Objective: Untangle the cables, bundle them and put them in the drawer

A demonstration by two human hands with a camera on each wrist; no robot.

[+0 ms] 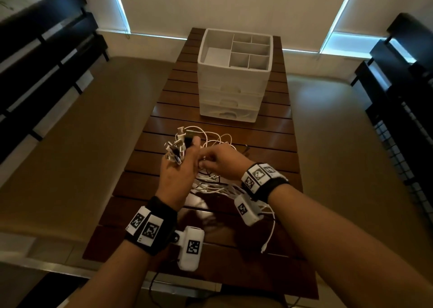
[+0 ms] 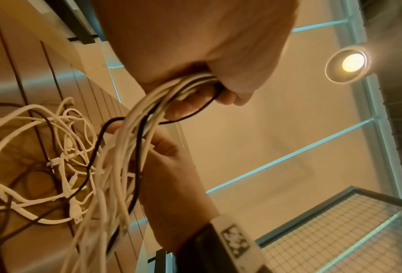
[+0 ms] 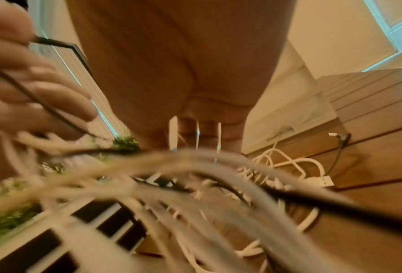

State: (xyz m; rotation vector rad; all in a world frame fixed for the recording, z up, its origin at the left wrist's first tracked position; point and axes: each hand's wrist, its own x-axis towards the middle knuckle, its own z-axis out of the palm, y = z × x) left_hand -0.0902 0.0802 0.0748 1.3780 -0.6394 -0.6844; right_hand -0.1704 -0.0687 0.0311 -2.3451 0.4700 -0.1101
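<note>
Several white and black cables [image 1: 212, 186] lie tangled on the wooden slat table [image 1: 264, 129]. My left hand [image 1: 181, 158] is raised above the table and grips a bunch of them, with the plug ends [image 1: 177, 145] sticking up past its fingers. The left wrist view shows the fingers [image 2: 228, 96] curled round the bundle [image 2: 148, 114]. My right hand [image 1: 206, 161] is right beside it and pinches strands of the same bundle. The strands pass blurred under the right hand [image 3: 207, 129]. The white drawer unit [image 1: 230, 97] stands further back with its drawers closed.
The drawer unit's top is an open tray with divided compartments [image 1: 248, 50]. One loose white cable end [image 1: 269, 239] trails toward the table's near right edge. Black shelving [image 1: 42, 57] stands on the left, and a black wire rack [image 1: 403, 125] on the right.
</note>
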